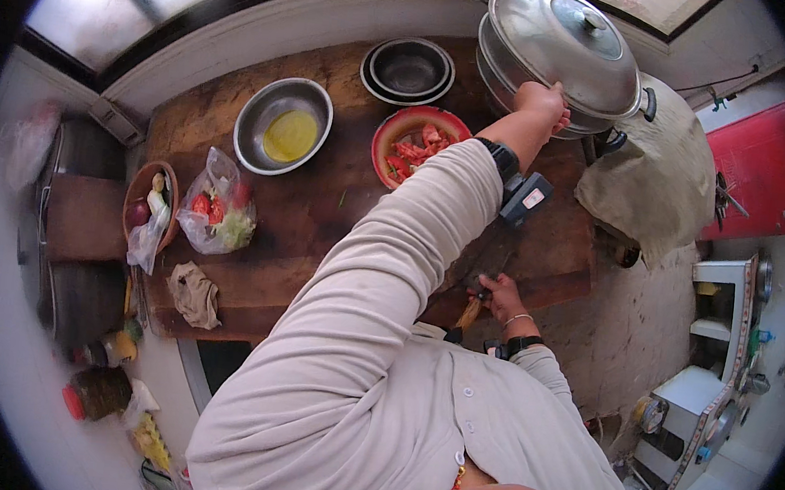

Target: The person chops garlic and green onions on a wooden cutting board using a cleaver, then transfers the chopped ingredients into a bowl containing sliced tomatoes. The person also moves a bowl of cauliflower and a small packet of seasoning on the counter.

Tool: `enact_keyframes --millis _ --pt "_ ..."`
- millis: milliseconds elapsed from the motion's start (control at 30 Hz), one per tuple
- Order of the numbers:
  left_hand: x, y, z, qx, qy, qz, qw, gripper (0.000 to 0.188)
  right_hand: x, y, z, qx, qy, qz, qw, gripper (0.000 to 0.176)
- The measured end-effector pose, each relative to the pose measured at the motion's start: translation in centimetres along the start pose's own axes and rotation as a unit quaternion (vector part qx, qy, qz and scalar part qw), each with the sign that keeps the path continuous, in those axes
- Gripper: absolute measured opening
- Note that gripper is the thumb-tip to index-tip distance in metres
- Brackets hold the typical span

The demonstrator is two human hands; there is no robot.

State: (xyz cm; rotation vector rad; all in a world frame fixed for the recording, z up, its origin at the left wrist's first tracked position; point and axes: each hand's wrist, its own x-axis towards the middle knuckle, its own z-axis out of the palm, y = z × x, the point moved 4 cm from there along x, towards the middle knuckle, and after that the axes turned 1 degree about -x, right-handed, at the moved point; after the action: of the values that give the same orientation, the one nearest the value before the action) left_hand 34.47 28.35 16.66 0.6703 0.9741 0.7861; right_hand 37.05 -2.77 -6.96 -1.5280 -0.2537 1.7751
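My left hand (543,107) reaches across the table, its fingers curled in front of a large aluminium steamer pot (487,64) with a domed lid (530,29). Whether it touches the lid's rim or grips anything is unclear. Below my left forearm sits a red-rimmed bowl (381,153) of cut tomato, partly covered by the sleeve. Low near the table's front edge, my right hand (505,301) has its fingers closed on a dark tool with a light wooden handle (468,315). That tool's dark end blends into the tabletop.
On the wooden table (282,228) stand a metal basin (247,127) with yellow liquid, nested dark bowls (408,68), a plastic bag (217,209) of vegetables, a vegetable basket (169,225) and a crumpled cloth (193,294). A cloth-covered object (651,170) is beside the table's right end.
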Motion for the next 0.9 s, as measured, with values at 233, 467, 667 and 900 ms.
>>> enact_keyframes --millis 233,467,667,900 --pt "-1.1 -2.2 -2.5 0.124 -0.014 0.12 0.985 0.041 -0.2 -0.1 0.2 -0.002 0.007 -0.007 1.0 0.017" --pt "-9.3 -10.1 -14.3 0.491 -0.122 0.169 0.846 0.036 0.2 -0.2 -0.2 -0.022 0.018 0.003 1.0 0.014" --pt "-13.9 -12.2 -28.0 0.638 0.042 0.246 0.728 0.021 0.4 0.0 -0.3 -0.002 -0.001 0.004 1.0 0.016" --pt "-14.7 -11.5 -38.0 0.606 0.312 0.13 0.72 0.016 0.1 -0.2 -0.1 -0.012 0.01 0.003 1.0 0.017"
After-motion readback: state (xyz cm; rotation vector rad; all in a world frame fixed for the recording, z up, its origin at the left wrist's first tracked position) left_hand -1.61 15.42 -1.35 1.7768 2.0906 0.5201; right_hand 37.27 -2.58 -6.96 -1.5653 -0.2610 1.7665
